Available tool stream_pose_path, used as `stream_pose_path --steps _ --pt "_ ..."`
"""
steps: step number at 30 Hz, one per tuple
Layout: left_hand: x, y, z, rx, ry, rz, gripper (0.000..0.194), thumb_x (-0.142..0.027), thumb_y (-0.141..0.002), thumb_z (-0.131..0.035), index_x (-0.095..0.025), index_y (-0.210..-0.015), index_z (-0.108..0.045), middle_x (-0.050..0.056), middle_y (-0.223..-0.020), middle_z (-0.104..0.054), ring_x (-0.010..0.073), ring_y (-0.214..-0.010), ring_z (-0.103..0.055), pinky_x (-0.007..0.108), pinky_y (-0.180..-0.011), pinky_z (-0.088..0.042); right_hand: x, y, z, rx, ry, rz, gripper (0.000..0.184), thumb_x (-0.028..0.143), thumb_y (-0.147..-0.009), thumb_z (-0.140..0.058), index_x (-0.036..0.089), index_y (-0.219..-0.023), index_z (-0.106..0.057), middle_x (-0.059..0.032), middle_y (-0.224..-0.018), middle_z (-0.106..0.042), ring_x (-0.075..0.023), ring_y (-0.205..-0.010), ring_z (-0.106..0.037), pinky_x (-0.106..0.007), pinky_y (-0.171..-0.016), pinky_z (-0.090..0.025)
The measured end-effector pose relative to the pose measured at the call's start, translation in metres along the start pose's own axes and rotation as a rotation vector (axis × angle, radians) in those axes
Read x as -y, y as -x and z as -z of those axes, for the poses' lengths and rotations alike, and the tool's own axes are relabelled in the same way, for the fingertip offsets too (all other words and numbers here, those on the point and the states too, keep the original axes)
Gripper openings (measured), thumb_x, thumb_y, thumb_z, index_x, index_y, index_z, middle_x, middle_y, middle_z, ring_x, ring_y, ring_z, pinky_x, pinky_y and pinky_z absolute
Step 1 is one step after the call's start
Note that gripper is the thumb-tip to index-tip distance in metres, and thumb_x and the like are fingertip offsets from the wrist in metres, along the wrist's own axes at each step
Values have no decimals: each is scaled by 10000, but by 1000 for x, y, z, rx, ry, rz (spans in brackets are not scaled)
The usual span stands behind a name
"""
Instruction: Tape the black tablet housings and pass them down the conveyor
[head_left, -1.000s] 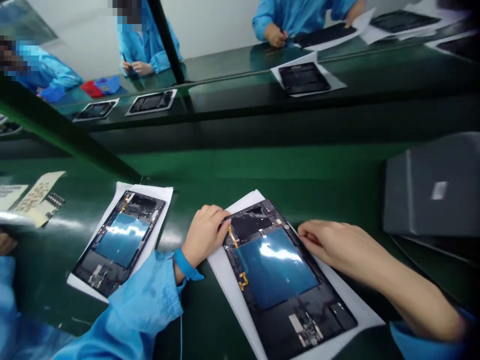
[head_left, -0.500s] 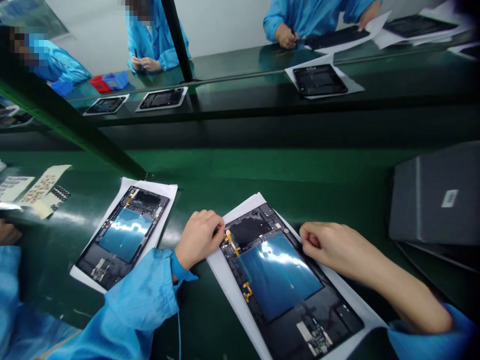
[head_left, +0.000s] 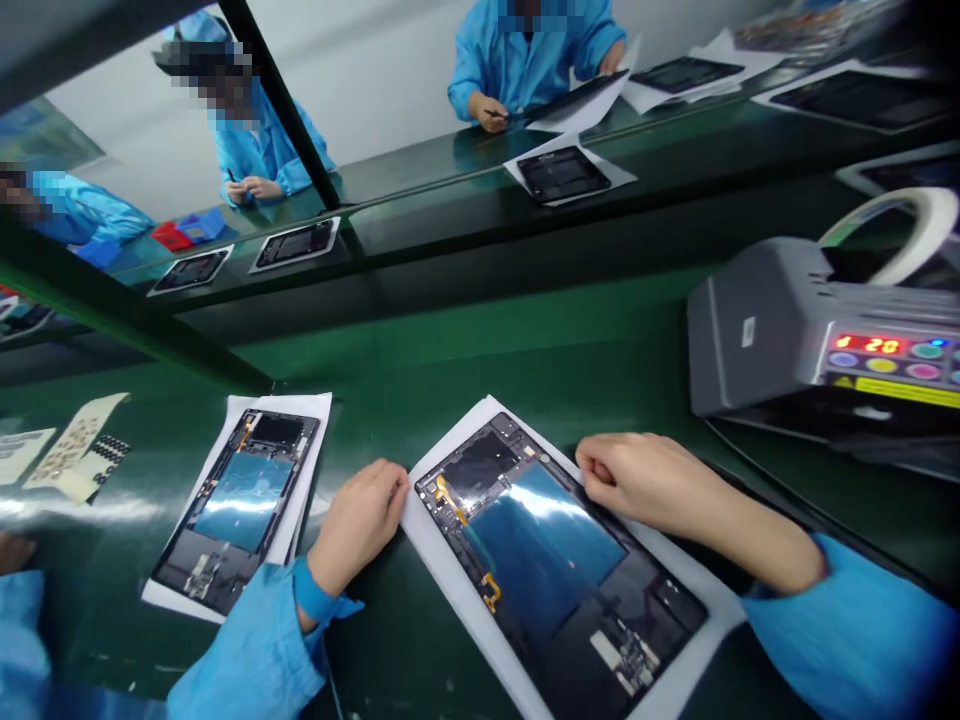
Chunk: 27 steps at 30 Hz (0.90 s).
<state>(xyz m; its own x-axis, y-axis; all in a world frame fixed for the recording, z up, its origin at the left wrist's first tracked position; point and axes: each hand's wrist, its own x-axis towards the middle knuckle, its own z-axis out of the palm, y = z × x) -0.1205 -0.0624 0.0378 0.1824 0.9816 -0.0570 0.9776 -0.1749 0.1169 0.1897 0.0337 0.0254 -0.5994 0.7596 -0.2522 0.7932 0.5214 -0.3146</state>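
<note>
An opened tablet (head_left: 570, 640) lies face down on white paper (head_left: 457, 580), its blue-filmed battery (head_left: 540, 560), orange flex cables and circuit boards exposed. My left hand (head_left: 364, 520), with a blue wrist strap (head_left: 311, 592), is closed at the paper's left corner, the sheet's edge at its fingertips. On the opposite side, my right hand (head_left: 630, 480) is curled closed at the paper's right edge, close beside the tablet; its fingertips are partly hidden. A second opened tablet (head_left: 180, 545) rests on its own paper to the left of my left forearm.
A grey machine (head_left: 720, 350) with a lit red display and a roll of tape stands at right, its cable on the green bench. Sticker sheets (head_left: 75, 450) and another person's hand (head_left: 15, 550) are at far left. Across a slanted green post (head_left: 135, 320), co-workers sit behind tablets.
My left hand has moved from the tablet's upper left corner outward to the paper's edge. My right hand stays at the right edge. The view has swung right, showing more of the grey machine.
</note>
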Motion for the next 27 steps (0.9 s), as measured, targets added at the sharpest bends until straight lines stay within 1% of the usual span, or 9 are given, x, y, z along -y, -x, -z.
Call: stream_pose_path --steps 6,8,10,12,14,19,21,23,27 --pt "-22 -73 -8 45 -10 -192 193 -237 -944 -421 -185 -838 -575 27 -816 -593 173 -774 -576 291 -727 -457 -23 68 -42 -188 -89 -46 131 222 -795 -457 230 -680 -519 26 -586 -559 -134 -487 -514 -269 -510 -289" --pt "-30 -91 -13 15 5 -225 192 -241 -945 -418 -183 -871 -586 36 -849 -598 185 -809 -573 306 -755 -458 -25 81 -54 -296 -136 -80 112 213 -790 -463 230 -694 -517 37 -580 -548 -121 -478 -519 -256 -502 -316" --pt "-36 -98 -19 -23 18 -237 209 -223 -950 -391 -173 -946 -594 55 -890 -604 196 -837 -570 325 -773 -457 -23 86 -61 -407 -146 -105 106 222 -808 -458 227 -719 -516 36 -609 -553 -117 -498 -530 -250 -507 -335" --pt "-37 -97 -23 -63 30 -252 257 -198 -951 -361 -168 -1076 -583 71 -930 -607 203 -853 -568 337 -777 -457 -19 85 -63 -474 -129 -120 111 216 -823 -448 223 -735 -516 31 -638 -558 -116 -520 -529 -254 -522 -342" --pt "-35 -93 -26 -96 49 -287 313 -184 -948 -347 -187 -1175 -562 72 -956 -606 199 -859 -569 334 -770 -457 -16 80 -60 -476 -135 -130 121 192 -820 -447 219 -723 -513 32 -640 -553 -111 -527 -518 -255 -529 -333" --pt "-27 -99 -25 -140 125 -352 320 -210 -938 -375 -203 -1164 -601 58 -965 -600 185 -867 -579 306 -767 -456 -22 78 -43 -433 -181 -146 104 148 -788 -489 208 -727 -548 26 -680 -587 -108 -577 -532 -254 -545 -328" --pt "-27 -107 -24 -142 177 -346 300 -260 -937 -406 -192 -1142 -614 52 -974 -601 177 -869 -583 290 -766 -456 -29 83 -37 -469 -184 -111 109 142 -814 -488 205 -771 -566 20 -715 -607 -111 -610 -549 -250 -560 -358" --pt "-27 -114 -22 -151 240 -293 285 -326 -925 -448 -186 -1091 -632 37 -935 -599 159 -802 -577 268 -714 -457 -37 92 -31 -619 -165 -84 114 135 -843 -485 203 -829 -574 13 -745 -625 -110 -643 -570 -240 -581 -400" --pt "-27 -119 -22 -192 287 -158 321 -439 -883 -492 -188 -1006 -649 10 -829 -577 134 -649 -517 258 -600 -431 -66 119 -20 -1093 131 -199 138 123 -828 -566 203 -939 -578 -23 -848 -668 -129 -756 -616 -248 -674 -482"
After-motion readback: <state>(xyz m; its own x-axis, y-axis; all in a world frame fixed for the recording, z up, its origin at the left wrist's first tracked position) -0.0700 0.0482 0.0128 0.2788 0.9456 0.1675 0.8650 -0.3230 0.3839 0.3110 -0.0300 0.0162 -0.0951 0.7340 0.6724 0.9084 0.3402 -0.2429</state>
